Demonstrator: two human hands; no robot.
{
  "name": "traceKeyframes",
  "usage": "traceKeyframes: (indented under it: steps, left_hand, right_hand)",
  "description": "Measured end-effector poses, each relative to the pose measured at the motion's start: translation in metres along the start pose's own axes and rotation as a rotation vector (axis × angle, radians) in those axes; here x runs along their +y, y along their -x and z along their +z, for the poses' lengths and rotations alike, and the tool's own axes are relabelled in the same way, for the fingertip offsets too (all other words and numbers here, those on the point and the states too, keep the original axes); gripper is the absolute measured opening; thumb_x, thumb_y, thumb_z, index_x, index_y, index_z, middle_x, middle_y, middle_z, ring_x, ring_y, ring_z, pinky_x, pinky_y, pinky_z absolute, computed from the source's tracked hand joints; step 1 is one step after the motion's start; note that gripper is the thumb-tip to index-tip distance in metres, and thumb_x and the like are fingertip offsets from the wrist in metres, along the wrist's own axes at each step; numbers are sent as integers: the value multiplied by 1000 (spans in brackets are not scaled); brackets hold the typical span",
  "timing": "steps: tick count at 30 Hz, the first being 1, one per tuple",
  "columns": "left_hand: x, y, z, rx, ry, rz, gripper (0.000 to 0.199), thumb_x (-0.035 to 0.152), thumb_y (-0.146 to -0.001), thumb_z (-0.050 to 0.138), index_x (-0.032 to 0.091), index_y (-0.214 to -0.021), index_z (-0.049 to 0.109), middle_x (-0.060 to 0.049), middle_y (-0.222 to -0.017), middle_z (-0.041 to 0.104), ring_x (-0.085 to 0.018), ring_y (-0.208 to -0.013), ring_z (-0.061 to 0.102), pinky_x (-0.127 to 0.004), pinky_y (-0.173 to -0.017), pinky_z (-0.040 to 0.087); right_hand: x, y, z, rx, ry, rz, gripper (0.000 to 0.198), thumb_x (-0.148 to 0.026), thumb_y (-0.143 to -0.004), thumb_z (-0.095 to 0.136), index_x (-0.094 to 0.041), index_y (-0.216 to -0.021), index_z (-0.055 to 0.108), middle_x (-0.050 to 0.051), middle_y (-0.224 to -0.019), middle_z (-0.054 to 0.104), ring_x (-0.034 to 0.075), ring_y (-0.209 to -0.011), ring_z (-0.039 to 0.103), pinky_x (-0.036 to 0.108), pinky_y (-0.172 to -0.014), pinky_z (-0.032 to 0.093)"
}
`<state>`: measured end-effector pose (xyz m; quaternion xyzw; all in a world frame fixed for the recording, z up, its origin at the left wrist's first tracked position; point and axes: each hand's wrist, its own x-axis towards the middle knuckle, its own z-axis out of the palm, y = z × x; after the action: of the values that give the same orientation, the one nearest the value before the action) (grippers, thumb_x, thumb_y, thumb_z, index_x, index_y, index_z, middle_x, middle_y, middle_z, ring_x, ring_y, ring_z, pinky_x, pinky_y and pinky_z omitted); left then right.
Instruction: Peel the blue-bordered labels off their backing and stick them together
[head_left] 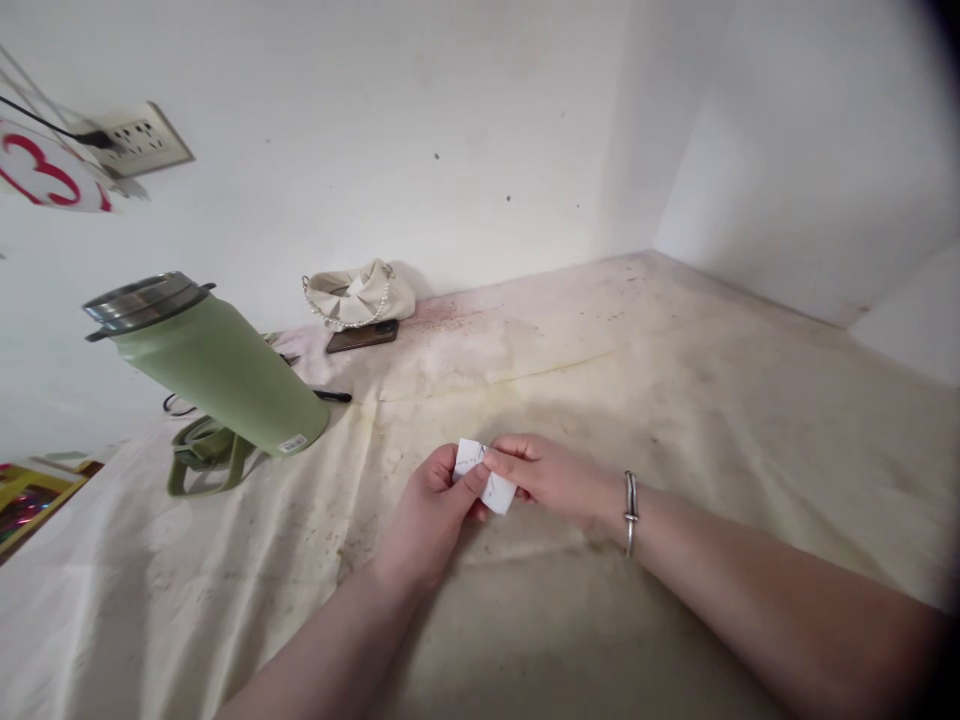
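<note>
Between my two hands is a small folded piece of white paper [501, 494] with faint print or writing on it. My left hand [433, 510] is closed on its left side, the thumb pressed flat over the front. From the right, my right hand [541, 468] pinches the paper near its upper edge, thumb on top. A silver bracelet [630, 514] circles my right wrist. Both hands are above the cloth-covered table [570, 620]. The fingers behind the paper are mostly hidden.
On the left stands a green tumbler [225, 365] with a steel rim, its green lid [210, 450] beside it. Farther back, a cream pouch [360, 293] with a pearl chain sits behind a phone [363, 337]. A wall socket [142, 140] holds a plugged-in black cable.
</note>
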<state>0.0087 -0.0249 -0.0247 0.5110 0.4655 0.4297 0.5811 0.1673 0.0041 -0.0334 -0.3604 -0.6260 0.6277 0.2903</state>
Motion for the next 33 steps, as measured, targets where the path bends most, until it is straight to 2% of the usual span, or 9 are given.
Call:
traceKeyframes:
  steps: [6,9,13,16,20,23,27,29,33]
  left_hand:
    - [-1,-2,-3,77,35,-40,24,39,-83,54,15,-83,60,-2,-65,62,-8,-49,47,-19,-48,37]
    - [-1,-3,-3,92,75,-81,26,39,-84,52,15,-85,61,-3,-69,64,-10,-52,54,-22,-52,42]
    - [0,-3,-1,67,169,-118,26,36,-86,50,15,-96,61,-9,-82,68,-16,-70,63,-27,-65,48]
    - [1,-1,2,5,255,-157,29,37,-87,49,14,-98,61,-10,-87,67,-18,-78,64,-26,-67,49]
    - [2,3,4,-43,301,-225,22,34,-84,56,15,-90,62,-7,-83,66,-13,-71,62,-23,-63,51]
    - [2,4,4,-15,308,-278,18,29,-78,64,17,-91,61,-3,-79,64,-11,-64,60,-21,-59,52]
    - [4,1,1,52,387,-323,17,27,-78,64,18,-93,61,-3,-82,65,-13,-68,62,-22,-57,54]
    - [5,-1,0,16,437,-354,21,31,-82,58,17,-97,62,-6,-87,66,-15,-72,63,-23,-58,54]
    - [8,-2,-2,-99,485,-382,38,39,-88,44,9,-102,63,-14,-93,67,-16,-76,64,-22,-62,54]
  right_hand:
    - [-2,2,-3,-62,-108,-20,14,-33,-82,57,-19,-81,54,0,-72,58,10,-59,44,24,-56,34]
    - [3,-2,-4,-29,-194,-27,16,-35,-82,56,-19,-82,54,0,-72,58,11,-61,48,25,-57,35]
    - [6,-7,-2,64,-281,-17,23,-41,-79,57,-19,-78,50,-2,-67,57,10,-56,49,24,-54,33]
    - [3,-7,-2,118,-205,6,29,-45,-79,57,-19,-71,45,-4,-58,52,8,-49,42,23,-49,30]
    - [0,-4,-1,154,10,9,34,-48,-80,55,-19,-66,45,-5,-55,46,9,-50,40,22,-47,29]
    - [1,-2,0,155,138,-13,38,-52,-85,46,-18,-68,50,-2,-60,50,11,-55,45,23,-49,32]
    - [0,0,2,186,86,-36,39,-53,-88,39,-20,-77,54,0,-69,54,13,-62,49,25,-54,36]
    - [-2,0,2,168,-30,13,33,-48,-89,38,-21,-83,55,0,-71,54,14,-63,51,25,-54,38]
    - [-2,-1,2,122,-174,48,16,-22,-83,43,-22,-95,54,-1,-75,57,12,-61,54,22,-53,39]
